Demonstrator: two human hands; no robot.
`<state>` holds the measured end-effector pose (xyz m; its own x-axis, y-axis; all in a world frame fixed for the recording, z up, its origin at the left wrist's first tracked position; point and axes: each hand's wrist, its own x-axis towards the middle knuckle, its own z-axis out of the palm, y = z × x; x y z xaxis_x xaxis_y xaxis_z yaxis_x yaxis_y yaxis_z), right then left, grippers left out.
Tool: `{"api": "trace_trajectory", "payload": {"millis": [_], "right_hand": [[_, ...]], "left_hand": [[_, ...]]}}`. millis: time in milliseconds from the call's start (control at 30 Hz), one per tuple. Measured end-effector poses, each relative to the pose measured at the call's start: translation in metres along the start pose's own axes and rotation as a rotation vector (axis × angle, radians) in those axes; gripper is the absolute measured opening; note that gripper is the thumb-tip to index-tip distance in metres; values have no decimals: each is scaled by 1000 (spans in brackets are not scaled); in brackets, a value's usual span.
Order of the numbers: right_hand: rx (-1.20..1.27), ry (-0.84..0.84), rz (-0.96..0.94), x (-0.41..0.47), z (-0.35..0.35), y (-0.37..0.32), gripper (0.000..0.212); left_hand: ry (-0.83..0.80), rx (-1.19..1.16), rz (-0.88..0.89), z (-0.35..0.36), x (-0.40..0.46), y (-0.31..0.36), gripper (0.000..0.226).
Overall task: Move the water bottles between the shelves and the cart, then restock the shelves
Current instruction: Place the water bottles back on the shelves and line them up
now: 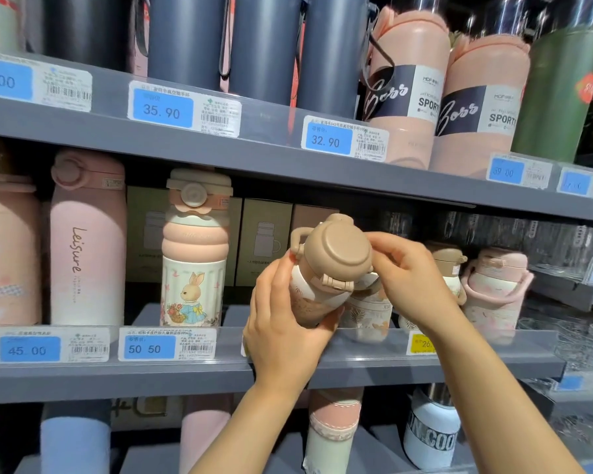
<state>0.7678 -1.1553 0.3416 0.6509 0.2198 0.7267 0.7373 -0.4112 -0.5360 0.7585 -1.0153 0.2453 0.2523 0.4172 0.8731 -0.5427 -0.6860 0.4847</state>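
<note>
Bottle: small tan-lidded child's water bottle with a cream and brown printed body (317, 285), tilted lid-first toward the camera, held just above the front lip of the grey metal middle shelf (476, 357).
Left hand: the left hand (285, 323) wraps the lower body, fingers curled round it.
Right hand: the right hand (408, 271) pinches the lid rim at its right side.
Neighbours: a similar tan-lidded bottle (447, 265) and a pink strapped bottle (493, 289) stand just beside.
Handling: likely light (empty stock), rigid, smooth-walled and a little slippery; hinged clasp and side loops look snappable.
Best hold: round the body, not the lid.
</note>
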Motion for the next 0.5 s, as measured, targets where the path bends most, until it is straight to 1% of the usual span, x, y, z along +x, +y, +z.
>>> {"api": "trace_trajectory", "payload": {"millis": [100,200,267,333,400,500], "right_hand": [[-11,-80,32,-3,-4,0,40],[4,-182,22,-7,-6,-3,43],[-18,-216,-1,-9,-6,-2,46],[-6,-247,0,-12,-3,0,55],[48,-238,4,-14,5,1,62],[163,-131,11,-16,23,5,63]], "left_hand": [[-45,-52,-92,-4,1,3,101],[-73,-119,-150,-9,6,6,99],[-83,-168,-173,-14,11,10,92],[-116,-178,-172,-18,17,12,85],[-168,-161,-149,-21,23,11,85],[-214,-114,-135,-21,28,6,86]]}}
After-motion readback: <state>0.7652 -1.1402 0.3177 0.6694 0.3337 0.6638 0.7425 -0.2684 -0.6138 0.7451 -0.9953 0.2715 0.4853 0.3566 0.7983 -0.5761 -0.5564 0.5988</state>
